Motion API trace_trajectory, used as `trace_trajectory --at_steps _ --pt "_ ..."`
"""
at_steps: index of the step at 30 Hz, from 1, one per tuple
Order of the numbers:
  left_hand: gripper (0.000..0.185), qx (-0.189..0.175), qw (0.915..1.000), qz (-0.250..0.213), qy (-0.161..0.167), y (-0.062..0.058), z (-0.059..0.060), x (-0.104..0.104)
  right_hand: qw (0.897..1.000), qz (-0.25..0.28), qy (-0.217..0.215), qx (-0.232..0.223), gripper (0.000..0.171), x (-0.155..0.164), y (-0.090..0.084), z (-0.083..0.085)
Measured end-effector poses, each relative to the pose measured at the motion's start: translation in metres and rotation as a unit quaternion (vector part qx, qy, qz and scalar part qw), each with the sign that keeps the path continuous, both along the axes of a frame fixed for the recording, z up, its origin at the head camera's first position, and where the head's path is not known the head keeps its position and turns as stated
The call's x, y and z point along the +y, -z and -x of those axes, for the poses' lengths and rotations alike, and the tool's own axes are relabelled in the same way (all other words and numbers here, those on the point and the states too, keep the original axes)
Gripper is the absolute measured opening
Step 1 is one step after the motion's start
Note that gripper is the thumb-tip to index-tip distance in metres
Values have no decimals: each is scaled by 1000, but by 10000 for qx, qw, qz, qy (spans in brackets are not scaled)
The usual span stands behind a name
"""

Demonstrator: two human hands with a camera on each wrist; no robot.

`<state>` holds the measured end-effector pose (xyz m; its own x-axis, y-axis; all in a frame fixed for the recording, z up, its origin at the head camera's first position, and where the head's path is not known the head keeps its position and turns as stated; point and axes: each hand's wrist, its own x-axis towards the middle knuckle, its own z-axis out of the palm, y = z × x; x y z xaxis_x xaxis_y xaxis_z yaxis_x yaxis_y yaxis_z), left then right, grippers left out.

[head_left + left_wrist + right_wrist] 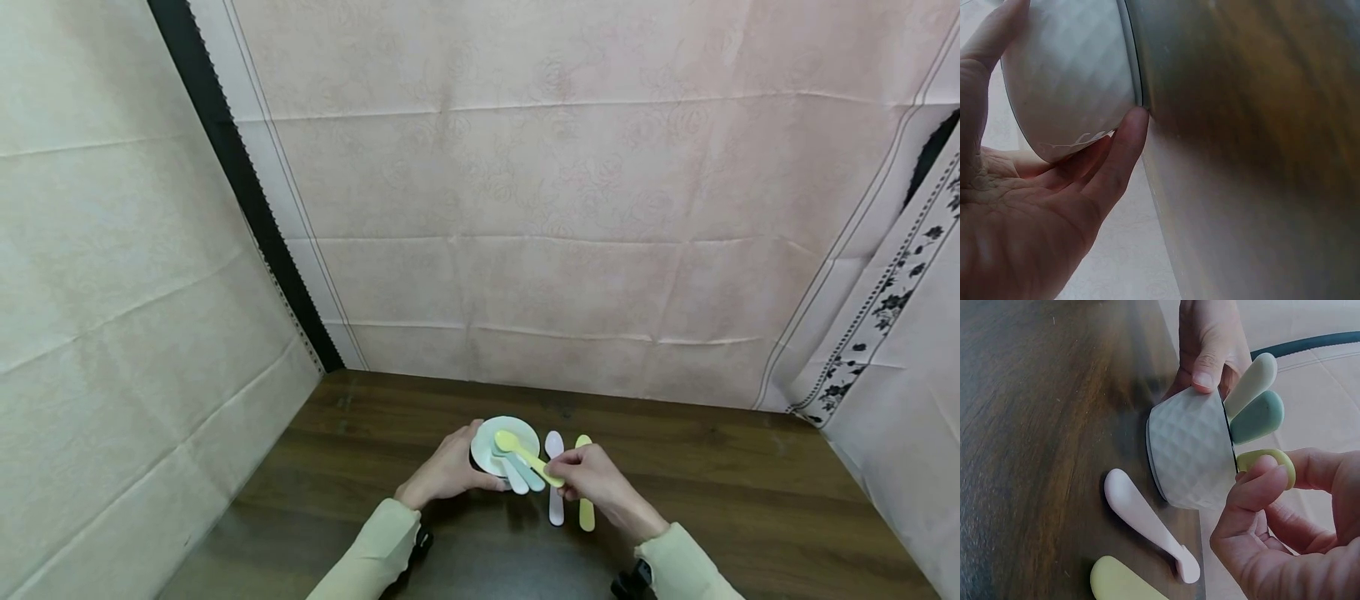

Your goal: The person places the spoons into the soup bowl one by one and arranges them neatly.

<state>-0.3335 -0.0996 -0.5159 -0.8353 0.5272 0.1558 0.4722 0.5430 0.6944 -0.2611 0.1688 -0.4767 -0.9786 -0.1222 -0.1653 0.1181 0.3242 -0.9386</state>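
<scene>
Right-hand fingertips (1260, 481) are pinching the handle end of a yellow spoon (525, 454), thumb and forefinger closed narrowly on it while the spoon's bowl is resting inside the white bowl (505, 444). Two more spoons, a white one (1252, 384) and a teal one (1259, 417), are leaning in the same bowl with their handles sticking out over the rim. The left hand (447, 471) is cupping the bowl's faceted outer wall, thumb pressing one side and the other fingers curving loosely round the far side, steadying it on the dark wooden table (750, 492).

Judging from this, the bowl could tip or slide toward the near edge if the yellow spoon levers on the rim, since three handles are loading one side. The loose spoons could also spill out.

Beside the bowl, toward the table's right side, a pink spoon (555, 479) and another yellow one (586, 508) are lying flat, near the right hand (596, 483).
</scene>
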Motion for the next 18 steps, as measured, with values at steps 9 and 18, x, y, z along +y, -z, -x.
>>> trace_trajectory --at_steps 9,18 --pt "91 -43 10000 -31 41 -2 -1 0 9998 143 77 -106 21 -4 0 2" --pt "91 -84 9999 -45 54 -2 -1 0 9997 167 113 -132 24 -6 0 2"
